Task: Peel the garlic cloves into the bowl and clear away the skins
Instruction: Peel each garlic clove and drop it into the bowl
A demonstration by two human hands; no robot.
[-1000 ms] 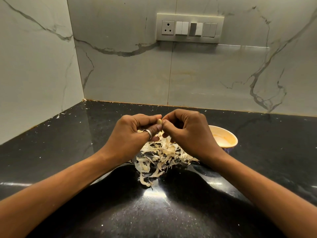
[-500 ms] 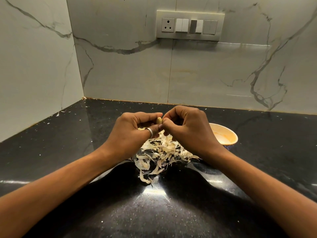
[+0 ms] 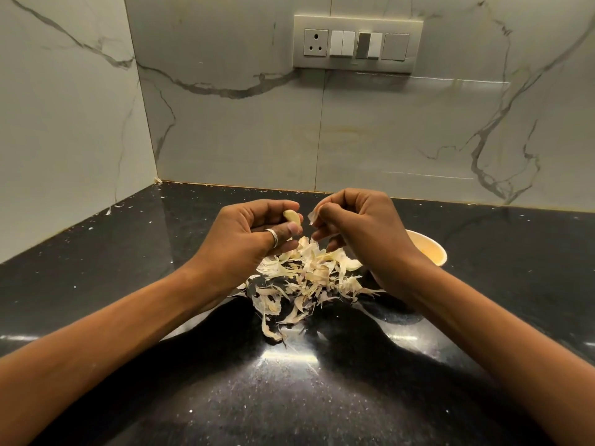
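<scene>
Head cam looks down at a black counter (image 3: 128,284) in a marble corner, with both hands raised over a heap of papery stuff. Left hand (image 3: 254,239) has the garlic clove (image 3: 292,217) pinched between thumb tip and forefinger, the other fingers curled in under it. That leaves the clove sticking out the top of the grip with most of its pale, shiny body showing. It looks mostly bare to me, though I can't see the side facing the palm. Right hand (image 3: 360,226) is just beside it, not touching. Its fingers are curled, and thumb and forefinger are nipped on a thin skin flake (image 3: 313,215) that stands up between the two hands.

Why hold it all up there? My guess is that working right above the skins pile (image 3: 309,278) means anything dropped lands on the heap instead of scattering. That should make the clearing-up part easier. A few stray bits (image 3: 111,209) lie off toward the left wall (image 3: 64,123) anyway.

The bowl (image 3: 428,252) sits behind the right wrist, half hidden by it, near the pile but apart from it. Can't tell what's in it from this angle. So the clove is up in the left fingertips, above the pile and to the left of the bowl. Getting it in means a reach across past the right hand, or a hand-over. I'd say the flake wants dropping first.
</scene>
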